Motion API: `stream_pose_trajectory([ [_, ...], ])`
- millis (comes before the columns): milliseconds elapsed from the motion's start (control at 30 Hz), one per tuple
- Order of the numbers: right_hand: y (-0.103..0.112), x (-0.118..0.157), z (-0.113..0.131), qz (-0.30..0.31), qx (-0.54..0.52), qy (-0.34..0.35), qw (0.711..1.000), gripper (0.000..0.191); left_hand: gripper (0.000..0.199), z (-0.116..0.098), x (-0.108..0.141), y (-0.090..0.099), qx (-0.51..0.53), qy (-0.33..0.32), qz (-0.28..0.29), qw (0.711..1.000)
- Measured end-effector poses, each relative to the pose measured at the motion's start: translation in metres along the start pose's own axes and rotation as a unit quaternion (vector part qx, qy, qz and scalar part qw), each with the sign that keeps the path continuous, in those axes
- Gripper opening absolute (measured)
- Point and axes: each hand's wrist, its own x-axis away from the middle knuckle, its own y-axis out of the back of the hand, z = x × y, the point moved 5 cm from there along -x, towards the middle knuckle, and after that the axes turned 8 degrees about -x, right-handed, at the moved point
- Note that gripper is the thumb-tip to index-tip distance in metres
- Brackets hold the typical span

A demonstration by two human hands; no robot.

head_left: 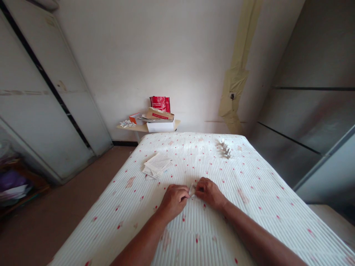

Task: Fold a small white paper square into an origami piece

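Observation:
Low over the middle of the bed, my left hand point(175, 199) and my right hand point(209, 191) face each other around a small folded piece of paper point(192, 190). Fingers of both hands are closed on its two sides; my own fingers hide most of it. Ahead and to the left lies a loose pile of printed paper sheets point(157, 164). Farther off on the right, a cluster of small whitish folded pieces point(224, 149) rests on the cover; their exact shape is too small to make out.
A quilted white bedcover point(194, 236) with red flower spots spans the bed. Beyond it, a small table point(141, 128) bears a white box point(161, 127), a red bag point(159, 104) and more white pieces point(127, 123). Cabinets point(55, 92) stand left, grey panels point(313, 66) right.

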Motion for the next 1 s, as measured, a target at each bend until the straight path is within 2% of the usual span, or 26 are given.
stream_pose_trajectory([
  [100, 0.003, 0.001, 0.000, -0.009, -0.028, 0.002, 1.000, 0.013, 0.026, -0.001, -0.001, 0.000, -0.018, -0.006, 0.009, 1.000],
  [200, 0.003, 0.002, 0.002, 0.010, -0.039, 0.008, 0.999, 0.011, 0.028, 0.002, -0.006, -0.003, 0.006, -0.005, 0.019, 1.000],
  [267, 0.002, 0.001, 0.003, 0.018, -0.021, -0.013, 1.000, 0.010, 0.029, 0.006, -0.010, -0.004, 0.024, 0.001, 0.010, 1.000],
  [433, -0.003, 0.004, 0.004, -0.011, 0.029, -0.082, 0.996, 0.006, 0.028, 0.014, -0.012, 0.001, -0.001, 0.035, -0.026, 0.999],
  [567, -0.010, 0.009, 0.013, 0.011, 0.027, -0.092, 0.995, 0.010, 0.029, 0.002, -0.001, 0.010, -0.044, 0.055, -0.024, 0.997],
  [700, -0.012, 0.015, 0.019, 0.024, 0.009, -0.113, 0.993, 0.011, 0.021, -0.014, 0.012, 0.012, -0.064, 0.072, 0.001, 0.995],
  [833, -0.010, 0.019, 0.021, 0.073, -0.057, -0.099, 0.991, 0.013, 0.024, -0.014, 0.019, 0.009, -0.020, 0.104, 0.037, 0.994],
  [1000, 0.004, 0.013, 0.021, 0.043, -0.061, -0.053, 0.996, 0.005, 0.032, -0.003, 0.018, 0.011, 0.036, 0.078, 0.038, 0.996],
])
